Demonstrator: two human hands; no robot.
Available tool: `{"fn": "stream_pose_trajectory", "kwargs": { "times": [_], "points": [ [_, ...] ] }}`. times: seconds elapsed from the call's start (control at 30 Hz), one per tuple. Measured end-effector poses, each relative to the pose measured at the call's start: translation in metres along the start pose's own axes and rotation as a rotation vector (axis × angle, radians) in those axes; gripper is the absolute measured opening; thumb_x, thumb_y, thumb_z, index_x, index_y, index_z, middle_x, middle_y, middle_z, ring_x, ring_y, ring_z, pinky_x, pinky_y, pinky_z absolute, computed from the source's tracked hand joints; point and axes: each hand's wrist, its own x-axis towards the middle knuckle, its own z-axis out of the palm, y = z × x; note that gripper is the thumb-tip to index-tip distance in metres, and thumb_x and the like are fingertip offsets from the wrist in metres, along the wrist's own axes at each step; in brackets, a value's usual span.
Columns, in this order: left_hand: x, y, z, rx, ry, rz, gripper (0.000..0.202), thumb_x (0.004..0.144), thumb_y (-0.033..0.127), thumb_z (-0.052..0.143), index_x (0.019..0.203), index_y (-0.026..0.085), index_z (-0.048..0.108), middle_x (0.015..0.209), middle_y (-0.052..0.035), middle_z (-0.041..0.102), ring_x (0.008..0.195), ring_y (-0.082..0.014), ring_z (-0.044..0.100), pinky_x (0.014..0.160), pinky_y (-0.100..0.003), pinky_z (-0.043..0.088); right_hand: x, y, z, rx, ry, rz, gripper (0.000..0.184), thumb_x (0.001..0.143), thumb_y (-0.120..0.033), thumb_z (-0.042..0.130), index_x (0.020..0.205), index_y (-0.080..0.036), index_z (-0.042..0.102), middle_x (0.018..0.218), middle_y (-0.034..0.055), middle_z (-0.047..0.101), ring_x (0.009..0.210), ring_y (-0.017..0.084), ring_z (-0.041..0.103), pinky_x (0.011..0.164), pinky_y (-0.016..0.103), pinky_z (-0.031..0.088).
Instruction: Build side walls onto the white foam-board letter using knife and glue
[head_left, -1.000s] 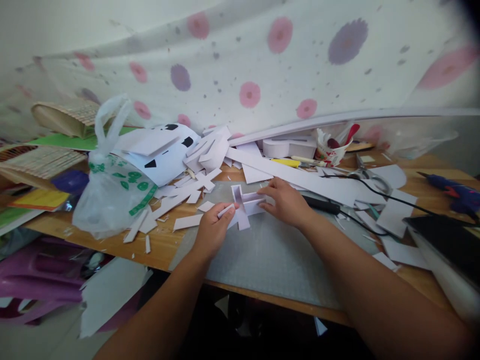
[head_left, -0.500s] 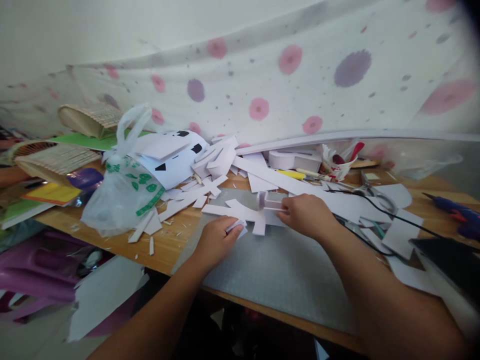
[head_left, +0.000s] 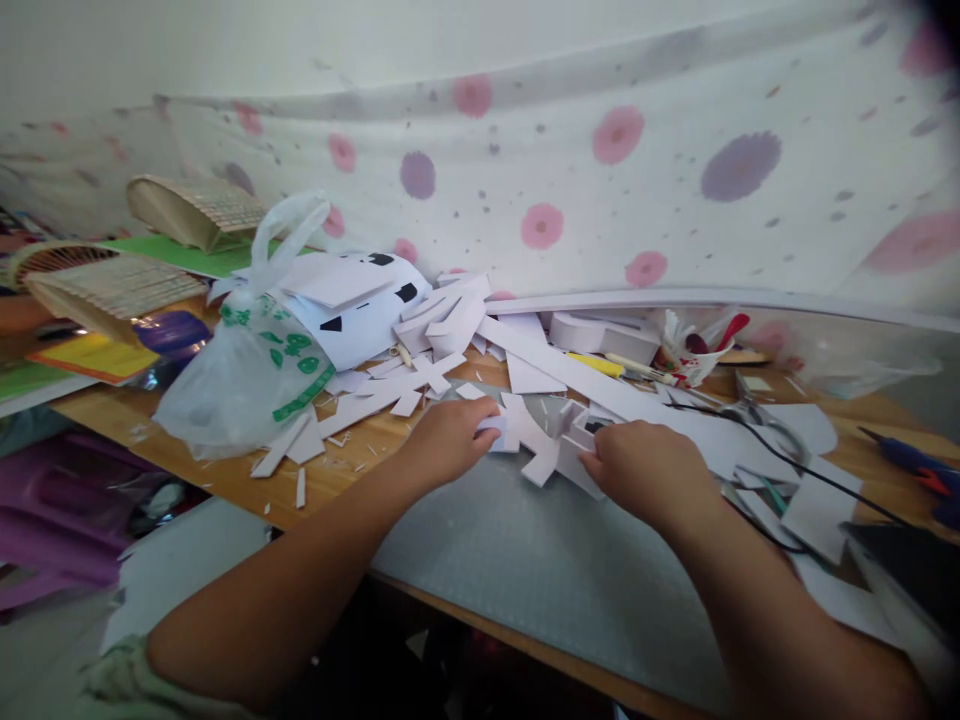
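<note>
My left hand [head_left: 450,442] is closed, its thumb and fingers pinching a small pale piece of foam board [head_left: 492,428] over the far part of a grey cutting mat [head_left: 540,560]. To its right, my right hand [head_left: 651,472] grips a white box-like foam board piece [head_left: 576,452] with upright walls; my fingers hide its right end. Between the hands lies a curved white offcut [head_left: 534,440] with a tab towards me, close to the box-like piece. Whether they touch, I cannot tell.
Foam strips [head_left: 390,385] and scraps litter the wooden table. A knotted plastic bag [head_left: 247,375] stands at left. A yellow cutter [head_left: 595,364], a cup [head_left: 690,360], scissors [head_left: 765,425], a black cable [head_left: 810,465] and a blue glue gun [head_left: 907,460] lie at right.
The view has shifted a little. My left hand has moved away from me over the mat, while my right hand has lowered and turned the box-like piece.
</note>
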Motion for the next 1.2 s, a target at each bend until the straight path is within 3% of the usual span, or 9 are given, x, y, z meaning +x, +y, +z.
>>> {"fn": "stream_pose_trajectory", "kwargs": {
  "times": [0.13,0.23,0.43,0.53,0.77,0.93,1.07,1.1,1.2],
  "points": [
    [0.018,-0.005,-0.016,0.026,-0.176,0.125,0.02,0.083,0.023,0.049,0.096,0.023,0.064,0.094,-0.0041,0.069,0.086,-0.0212,0.061,0.073,-0.029,0.04,0.003,-0.031,0.001,0.059,0.015,0.049,0.032,0.089,-0.036,0.048,0.084,-0.018,0.074,0.08,0.0173,0.073,0.075,0.034,0.07,0.059,0.038,0.047],
    [0.024,-0.017,-0.023,0.027,-0.24,0.162,0.021,0.081,0.025,0.049,0.095,0.023,0.065,0.093,-0.0042,0.068,0.086,-0.0216,0.061,0.073,-0.029,0.04,0.004,-0.044,0.004,0.144,0.017,-0.037,0.03,0.088,-0.034,0.049,0.084,-0.018,0.073,0.079,0.0134,0.074,0.074,0.031,0.07,0.058,0.034,0.046],
    [0.026,-0.058,-0.01,-0.122,-0.211,0.019,0.015,0.077,0.025,0.048,0.082,0.021,0.062,0.082,-0.0005,0.066,0.075,-0.0187,0.058,0.066,-0.028,0.038,0.006,-0.019,0.015,0.325,-0.061,-0.307,0.025,0.083,-0.03,0.061,0.106,-0.025,0.069,0.083,0.0029,0.075,0.072,0.022,0.069,0.063,0.029,0.044],
    [0.026,-0.07,-0.004,-0.103,-0.176,-0.012,0.012,0.077,0.025,0.047,0.074,0.021,0.058,0.072,0.0003,0.061,0.068,-0.0178,0.054,0.062,-0.028,0.035,0.01,-0.008,0.02,0.308,-0.061,-0.371,0.018,0.087,-0.023,0.057,0.099,-0.024,0.07,0.087,0.0026,0.074,0.077,0.02,0.069,0.066,0.028,0.043],
    [0.03,-0.065,-0.003,-0.073,-0.128,-0.072,0.011,0.076,0.027,0.047,0.068,0.021,0.053,0.067,0.0004,0.058,0.064,-0.0172,0.051,0.058,-0.028,0.03,0.0,-0.011,0.015,0.219,-0.074,-0.39,0.013,0.088,-0.027,0.057,0.084,-0.024,0.07,0.074,0.0012,0.073,0.067,0.021,0.069,0.057,0.028,0.039],
    [0.034,-0.063,0.006,-0.087,-0.132,-0.114,0.013,0.077,0.028,0.048,0.068,0.021,0.052,0.07,-0.0004,0.059,0.067,-0.018,0.052,0.06,-0.028,0.031,-0.015,0.002,0.002,0.423,-0.076,-0.463,0.01,0.085,-0.029,0.063,0.09,-0.026,0.071,0.063,-0.0011,0.07,0.054,0.014,0.063,0.052,0.023,0.039],
    [0.035,-0.067,0.008,-0.097,-0.13,-0.111,0.013,0.077,0.027,0.048,0.067,0.02,0.052,0.069,-0.0007,0.058,0.067,-0.0177,0.052,0.06,-0.028,0.031,0.015,0.023,-0.007,0.59,0.217,-0.33,0.025,0.092,-0.037,0.051,0.087,-0.021,0.07,0.063,0.0004,0.068,0.054,0.012,0.059,0.051,0.021,0.04],
    [0.035,-0.067,0.007,-0.104,-0.138,-0.096,0.013,0.077,0.027,0.048,0.067,0.02,0.052,0.068,-0.0005,0.057,0.066,-0.0173,0.052,0.06,-0.028,0.031,0.03,0.026,-0.006,0.518,0.266,-0.269,0.025,0.092,-0.035,0.05,0.086,-0.02,0.07,0.07,0.0019,0.07,0.06,0.013,0.062,0.055,0.022,0.042],
    [0.031,-0.062,0.001,-0.201,-0.228,0.01,0.013,0.077,0.027,0.051,0.067,0.019,0.051,0.066,0.0013,0.054,0.065,-0.0154,0.05,0.059,-0.026,0.031,0.082,0.021,0.007,0.17,0.203,-0.27,0.017,0.089,-0.027,0.054,0.091,-0.022,0.069,0.085,0.003,0.071,0.076,0.016,0.064,0.063,0.024,0.044]
  ]
}}
